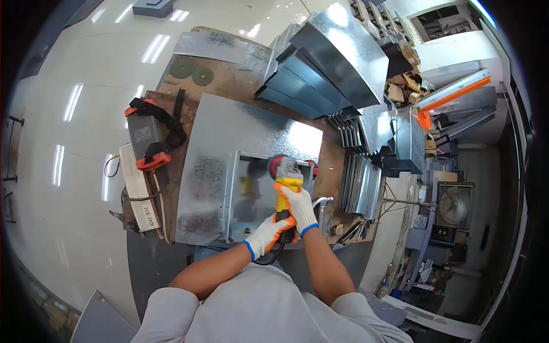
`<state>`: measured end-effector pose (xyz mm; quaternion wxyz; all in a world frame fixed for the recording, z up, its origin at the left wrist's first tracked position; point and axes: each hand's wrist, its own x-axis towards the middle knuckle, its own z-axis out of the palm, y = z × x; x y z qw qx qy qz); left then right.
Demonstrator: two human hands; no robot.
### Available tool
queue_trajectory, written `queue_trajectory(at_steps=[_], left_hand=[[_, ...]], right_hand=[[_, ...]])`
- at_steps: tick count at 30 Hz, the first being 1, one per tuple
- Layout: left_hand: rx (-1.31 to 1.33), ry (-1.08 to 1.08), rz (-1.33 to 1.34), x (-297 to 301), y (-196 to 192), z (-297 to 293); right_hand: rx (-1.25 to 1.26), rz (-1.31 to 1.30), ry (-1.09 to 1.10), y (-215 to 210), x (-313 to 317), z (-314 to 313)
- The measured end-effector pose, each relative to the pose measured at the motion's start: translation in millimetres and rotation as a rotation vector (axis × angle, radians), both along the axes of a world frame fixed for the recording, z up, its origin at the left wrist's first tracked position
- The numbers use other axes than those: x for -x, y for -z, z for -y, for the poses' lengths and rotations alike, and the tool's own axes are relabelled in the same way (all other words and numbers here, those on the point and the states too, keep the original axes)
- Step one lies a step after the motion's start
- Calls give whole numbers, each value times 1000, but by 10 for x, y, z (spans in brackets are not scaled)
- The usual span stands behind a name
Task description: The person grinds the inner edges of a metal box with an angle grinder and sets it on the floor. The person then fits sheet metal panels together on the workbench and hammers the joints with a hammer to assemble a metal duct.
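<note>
Two gloved hands, left hand, right hand, both closed on yellow-orange angle grinder, grey head.

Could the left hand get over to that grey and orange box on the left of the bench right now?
Probably not at once: the left hand grips the grinder together with the right hand. Nothing stands between it and the box, only bare metal sheet.

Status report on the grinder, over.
Left hand and right hand both gripping yellow angle grinder. Disc end on metal sheet. A spark to the right. Nothing blocking.
</note>
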<state>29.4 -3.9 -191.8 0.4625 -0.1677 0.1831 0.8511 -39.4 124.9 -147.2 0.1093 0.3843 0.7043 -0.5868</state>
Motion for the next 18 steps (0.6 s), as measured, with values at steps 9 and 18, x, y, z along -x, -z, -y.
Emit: queue_trajectory(at_steps=[9,18], left_hand=[[-70,274,-2,-157,-130,-1222],[16,72,105,-257,2,-1737]], right_hand=[[102,-59,251,-233,-447,-1296],[-93,32,-74,-54,-255,-1671]])
